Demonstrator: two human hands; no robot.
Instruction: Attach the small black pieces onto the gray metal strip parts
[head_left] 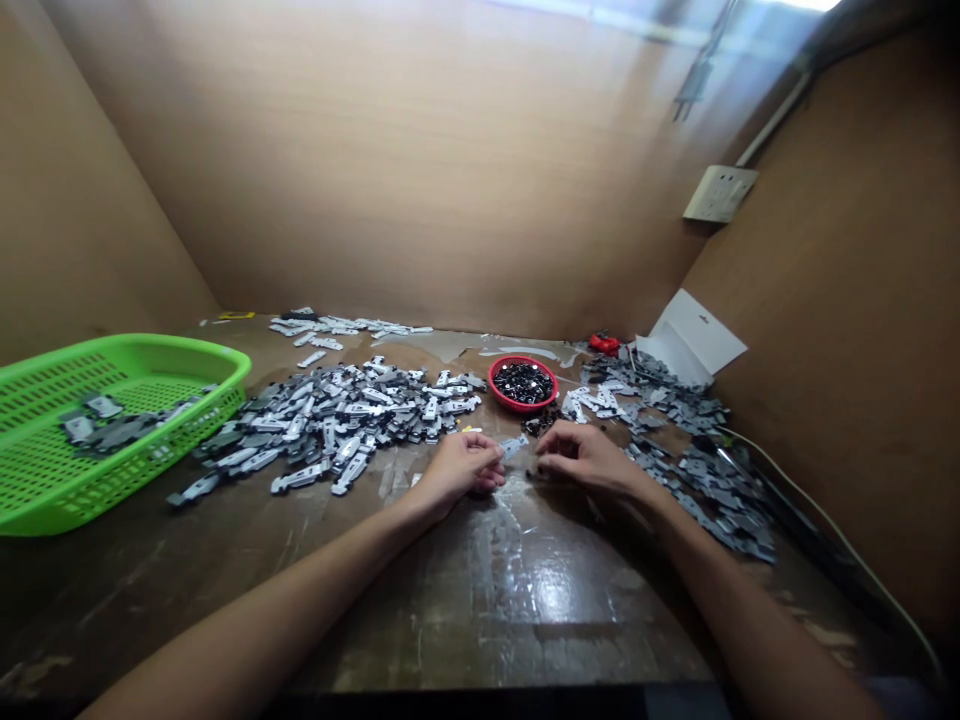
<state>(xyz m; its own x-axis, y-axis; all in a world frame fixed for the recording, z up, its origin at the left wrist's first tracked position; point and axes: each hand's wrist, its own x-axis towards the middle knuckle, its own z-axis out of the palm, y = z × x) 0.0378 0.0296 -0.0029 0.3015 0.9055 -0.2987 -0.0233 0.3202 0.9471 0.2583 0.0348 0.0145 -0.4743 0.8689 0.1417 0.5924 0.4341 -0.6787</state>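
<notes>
I find my left hand (461, 468) curled, pinching one end of a small metal strip (514, 446) whose long axis runs sideways toward my right hand (581, 458), curled just beyond its free end, grip undeterminable.

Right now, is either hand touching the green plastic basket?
No, the bright green plastic basket sits apart from the left hand and right hand.

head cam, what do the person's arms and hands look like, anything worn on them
The left hand and right hand are bare, with no gloves or rings showing. The left forearm and right forearm are slim and bare too, with no sleeves, watch or bracelet in view.
</notes>
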